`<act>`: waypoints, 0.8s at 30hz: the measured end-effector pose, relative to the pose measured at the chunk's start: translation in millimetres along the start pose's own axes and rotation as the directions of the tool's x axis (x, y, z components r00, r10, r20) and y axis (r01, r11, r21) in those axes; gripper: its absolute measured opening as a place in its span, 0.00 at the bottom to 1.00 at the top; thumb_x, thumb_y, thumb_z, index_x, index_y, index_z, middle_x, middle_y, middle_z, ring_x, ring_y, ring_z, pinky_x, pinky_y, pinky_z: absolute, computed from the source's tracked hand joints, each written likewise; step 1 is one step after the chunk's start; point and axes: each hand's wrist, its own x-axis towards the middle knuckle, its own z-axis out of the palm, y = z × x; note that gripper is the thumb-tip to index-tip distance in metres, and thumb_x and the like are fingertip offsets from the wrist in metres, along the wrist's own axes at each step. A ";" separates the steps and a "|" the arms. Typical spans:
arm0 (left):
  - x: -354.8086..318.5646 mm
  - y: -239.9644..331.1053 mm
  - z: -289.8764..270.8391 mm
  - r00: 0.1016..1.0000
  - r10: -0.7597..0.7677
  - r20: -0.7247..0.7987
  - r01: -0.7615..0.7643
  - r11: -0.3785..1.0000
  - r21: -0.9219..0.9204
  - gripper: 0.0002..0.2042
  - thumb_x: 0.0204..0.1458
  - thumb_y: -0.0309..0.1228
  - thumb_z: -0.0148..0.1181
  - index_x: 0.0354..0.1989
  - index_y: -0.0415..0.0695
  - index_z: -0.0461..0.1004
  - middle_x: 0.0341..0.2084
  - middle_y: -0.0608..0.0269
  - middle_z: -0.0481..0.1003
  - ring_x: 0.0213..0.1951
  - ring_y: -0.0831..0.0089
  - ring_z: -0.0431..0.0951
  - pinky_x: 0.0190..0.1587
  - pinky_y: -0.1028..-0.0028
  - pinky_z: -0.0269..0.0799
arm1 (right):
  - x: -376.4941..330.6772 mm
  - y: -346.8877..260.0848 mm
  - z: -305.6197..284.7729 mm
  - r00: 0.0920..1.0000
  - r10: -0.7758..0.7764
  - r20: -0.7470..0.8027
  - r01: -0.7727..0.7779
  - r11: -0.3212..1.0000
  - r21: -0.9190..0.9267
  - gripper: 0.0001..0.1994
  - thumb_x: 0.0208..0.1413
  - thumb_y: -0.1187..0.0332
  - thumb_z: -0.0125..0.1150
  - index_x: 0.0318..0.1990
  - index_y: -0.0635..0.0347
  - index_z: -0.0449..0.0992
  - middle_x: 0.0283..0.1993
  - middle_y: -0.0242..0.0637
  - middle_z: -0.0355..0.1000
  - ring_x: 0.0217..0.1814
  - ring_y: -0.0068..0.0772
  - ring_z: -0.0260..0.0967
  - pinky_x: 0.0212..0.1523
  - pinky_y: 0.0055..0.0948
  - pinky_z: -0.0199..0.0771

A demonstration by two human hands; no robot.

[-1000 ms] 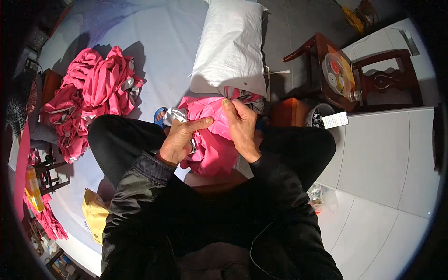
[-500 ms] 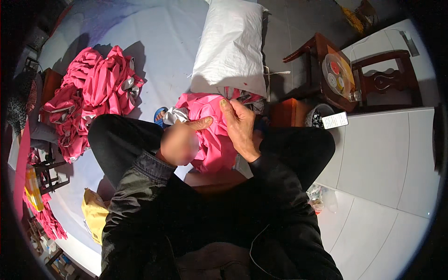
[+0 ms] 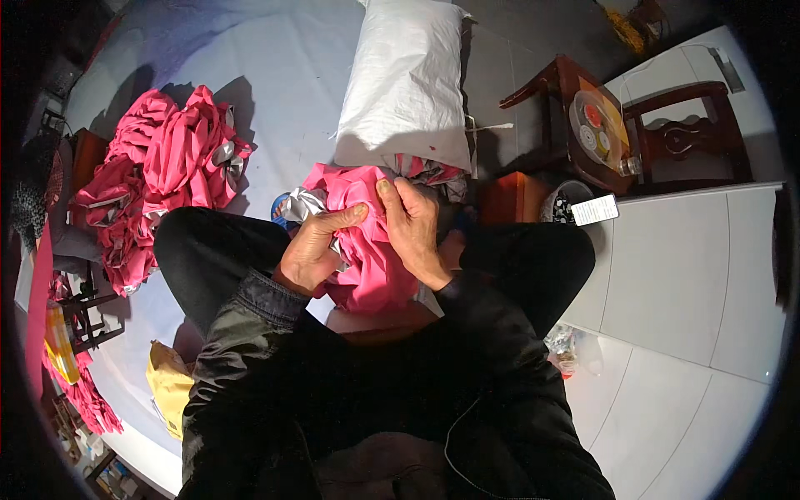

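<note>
A bunched pink cloth (image 3: 377, 279) with a silvery underside lies between my knees, over a low brown surface. My left hand (image 3: 317, 247) grips its left side, thumb stretched along the top and the other fingers hidden beneath the folds. Opposite it, my right hand (image 3: 414, 232) pinches the upper part of the same cloth, with the thumb pointing away from me. The two thumbs are close together but apart. A silvery flap (image 3: 304, 205) sticks out beside my left hand.
A large pile of pink cloth (image 3: 179, 154) lies at the left. Ahead is a stuffed white sack (image 3: 408, 75) with cloth at its near end. To the right are a wooden chair (image 3: 683, 137), a round clear container (image 3: 596, 129) and a bin (image 3: 560, 202). A yellow bag (image 3: 169, 383) stands lower left.
My left hand has moved up and in, its thumb now nearer the right one. The right hand keeps its hold on the cloth, slightly shifted. The whole view has drifted a little.
</note>
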 end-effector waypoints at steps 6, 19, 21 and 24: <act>-1.4 1.7 0.9 1.000 -0.009 -0.009 0.009 1.000 0.005 0.16 0.56 0.28 0.67 0.53 0.44 0.77 0.45 0.64 0.81 0.47 0.69 0.81 0.54 0.63 0.77 | 0.0 1.9 2.9 0.996 -0.084 -0.023 0.084 0.996 -0.005 0.19 0.68 0.65 0.58 0.25 0.65 0.63 0.21 0.35 0.48 0.25 0.20 0.45 0.23 0.31 0.52; -5.0 3.6 13.6 0.996 0.087 -0.013 -0.086 0.993 0.085 0.15 0.57 0.27 0.67 0.52 0.41 0.76 0.45 0.61 0.81 0.48 0.69 0.81 0.55 0.64 0.76 | 7.9 14.2 -7.6 0.997 -0.028 0.073 0.026 0.999 0.031 0.20 0.67 0.61 0.58 0.27 0.64 0.64 0.19 0.45 0.54 0.21 0.24 0.51 0.21 0.36 0.54; -6.0 4.9 12.9 0.996 0.088 -0.017 -0.086 0.992 0.089 0.15 0.57 0.27 0.67 0.52 0.41 0.76 0.45 0.61 0.81 0.48 0.68 0.81 0.55 0.64 0.76 | 10.2 7.2 -11.1 0.993 0.038 0.112 -0.048 0.995 0.091 0.20 0.67 0.61 0.59 0.26 0.64 0.63 0.19 0.40 0.51 0.24 0.18 0.48 0.21 0.33 0.53; -6.8 5.8 15.2 0.996 0.086 -0.015 -0.084 0.992 0.097 0.15 0.57 0.27 0.67 0.52 0.40 0.76 0.45 0.60 0.81 0.48 0.68 0.81 0.55 0.64 0.76 | 12.9 -0.4 -14.9 0.987 0.052 0.153 -0.058 0.998 0.034 0.19 0.67 0.63 0.59 0.26 0.64 0.63 0.21 0.31 0.51 0.26 0.17 0.48 0.23 0.29 0.53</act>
